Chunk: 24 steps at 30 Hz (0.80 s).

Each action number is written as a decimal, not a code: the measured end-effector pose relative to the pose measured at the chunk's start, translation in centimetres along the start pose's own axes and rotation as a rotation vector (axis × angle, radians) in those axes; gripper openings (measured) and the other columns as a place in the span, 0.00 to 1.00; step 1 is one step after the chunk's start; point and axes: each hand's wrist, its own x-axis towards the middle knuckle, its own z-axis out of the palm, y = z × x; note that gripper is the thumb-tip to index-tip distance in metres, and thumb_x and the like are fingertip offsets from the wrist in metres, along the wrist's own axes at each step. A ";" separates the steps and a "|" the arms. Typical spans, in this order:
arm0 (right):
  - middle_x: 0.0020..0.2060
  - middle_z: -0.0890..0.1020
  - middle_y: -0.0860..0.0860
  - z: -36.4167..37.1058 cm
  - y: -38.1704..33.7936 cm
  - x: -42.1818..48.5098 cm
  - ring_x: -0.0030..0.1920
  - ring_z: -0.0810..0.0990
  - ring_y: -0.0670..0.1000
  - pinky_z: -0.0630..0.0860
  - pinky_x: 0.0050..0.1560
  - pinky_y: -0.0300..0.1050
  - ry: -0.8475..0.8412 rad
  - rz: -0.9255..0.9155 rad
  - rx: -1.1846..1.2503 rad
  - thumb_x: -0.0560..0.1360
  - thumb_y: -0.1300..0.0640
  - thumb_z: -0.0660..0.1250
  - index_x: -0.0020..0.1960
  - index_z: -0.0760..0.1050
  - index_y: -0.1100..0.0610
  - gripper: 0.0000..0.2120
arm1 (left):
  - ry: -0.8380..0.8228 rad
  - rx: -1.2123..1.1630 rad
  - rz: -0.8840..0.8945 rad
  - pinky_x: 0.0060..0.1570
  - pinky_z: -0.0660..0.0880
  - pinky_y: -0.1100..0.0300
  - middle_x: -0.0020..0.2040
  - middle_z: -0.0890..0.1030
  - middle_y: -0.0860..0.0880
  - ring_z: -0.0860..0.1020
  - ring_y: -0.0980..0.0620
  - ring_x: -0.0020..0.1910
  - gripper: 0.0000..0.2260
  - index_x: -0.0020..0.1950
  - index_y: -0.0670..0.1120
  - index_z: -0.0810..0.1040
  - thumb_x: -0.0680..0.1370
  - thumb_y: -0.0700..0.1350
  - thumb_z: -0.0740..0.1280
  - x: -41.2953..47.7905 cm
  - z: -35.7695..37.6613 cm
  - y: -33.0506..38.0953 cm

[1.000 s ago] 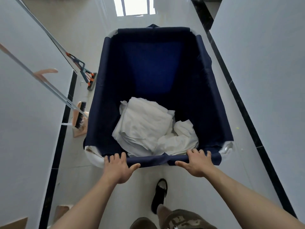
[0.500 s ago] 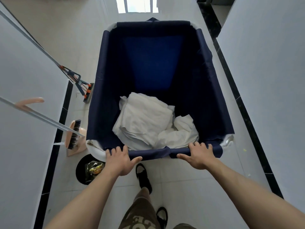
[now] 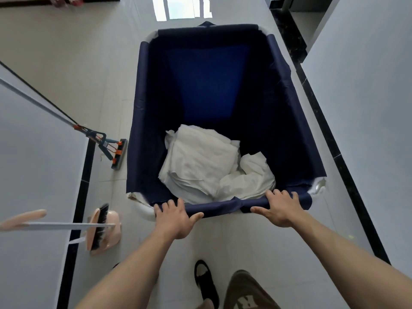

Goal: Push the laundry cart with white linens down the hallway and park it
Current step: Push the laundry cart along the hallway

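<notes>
The laundry cart (image 3: 136, 130) is a deep bin lined with navy fabric over a white frame, filling the middle of the head view. White linens (image 3: 200, 166) lie crumpled at its bottom, toward the near side. My left hand (image 3: 174, 221) grips the near rim left of centre, fingers over the edge. My right hand (image 3: 279, 210) grips the same rim further right. Both arms are stretched out, and my sandalled foot (image 3: 206, 284) is on the tiles behind the cart.
A mop (image 3: 117, 153) leans on the left wall (image 3: 33, 152), its head almost touching the cart's left side. A pink broom and dustpan (image 3: 104, 228) stand nearer along that wall. The right wall (image 3: 367, 108) runs close by, with an opening (image 3: 301, 23) ahead. Tiled floor continues beyond the cart.
The cart has rolled forward along the hallway: the mop and the broom with dustpan have slid toward me on the left. Both hands keep their grip on the rim.
</notes>
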 end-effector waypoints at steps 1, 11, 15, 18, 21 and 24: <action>0.62 0.75 0.50 -1.0 -0.2 1.3 0.65 0.70 0.56 0.57 0.72 0.64 0.009 -0.004 0.002 0.59 0.15 0.36 0.63 0.69 0.49 0.51 | -0.003 0.002 0.000 0.75 0.51 0.36 0.71 0.69 0.41 0.65 0.38 0.71 0.44 0.75 0.46 0.61 0.73 0.78 0.43 1.2 -1.1 -0.1; 0.62 0.76 0.50 -11.8 -1.5 14.9 0.65 0.71 0.57 0.58 0.72 0.65 0.015 -0.030 -0.007 0.66 0.17 0.43 0.61 0.69 0.49 0.44 | 0.013 0.002 -0.013 0.75 0.53 0.38 0.70 0.70 0.42 0.67 0.39 0.70 0.43 0.73 0.47 0.62 0.73 0.78 0.43 14.2 -12.7 -0.8; 0.64 0.75 0.50 -17.0 -1.8 21.0 0.66 0.70 0.57 0.57 0.72 0.64 -0.004 -0.040 -0.002 0.68 0.18 0.46 0.63 0.70 0.50 0.42 | -0.012 -0.010 -0.036 0.75 0.53 0.39 0.71 0.69 0.42 0.65 0.40 0.72 0.44 0.76 0.48 0.60 0.72 0.78 0.43 19.9 -17.8 -0.8; 0.65 0.74 0.50 -20.8 -2.1 25.3 0.68 0.69 0.58 0.55 0.72 0.65 -0.029 -0.047 0.013 0.69 0.18 0.48 0.65 0.69 0.50 0.43 | -0.044 -0.007 -0.048 0.75 0.53 0.40 0.72 0.69 0.43 0.65 0.41 0.72 0.44 0.77 0.48 0.59 0.73 0.78 0.44 24.2 -21.6 -0.6; 0.67 0.74 0.51 -24.5 -2.5 29.7 0.69 0.68 0.58 0.55 0.72 0.66 -0.040 -0.051 0.006 0.69 0.18 0.47 0.67 0.69 0.51 0.44 | -0.028 -0.006 -0.060 0.75 0.53 0.40 0.71 0.70 0.43 0.66 0.41 0.72 0.44 0.75 0.48 0.60 0.72 0.78 0.43 28.5 -25.1 -0.6; 0.67 0.74 0.52 -27.8 -2.8 33.9 0.69 0.68 0.58 0.56 0.72 0.65 -0.042 -0.054 -0.010 0.69 0.18 0.47 0.67 0.69 0.51 0.44 | -0.023 -0.002 -0.071 0.75 0.54 0.40 0.71 0.69 0.43 0.66 0.41 0.72 0.45 0.76 0.48 0.60 0.71 0.79 0.42 32.5 -28.3 -0.7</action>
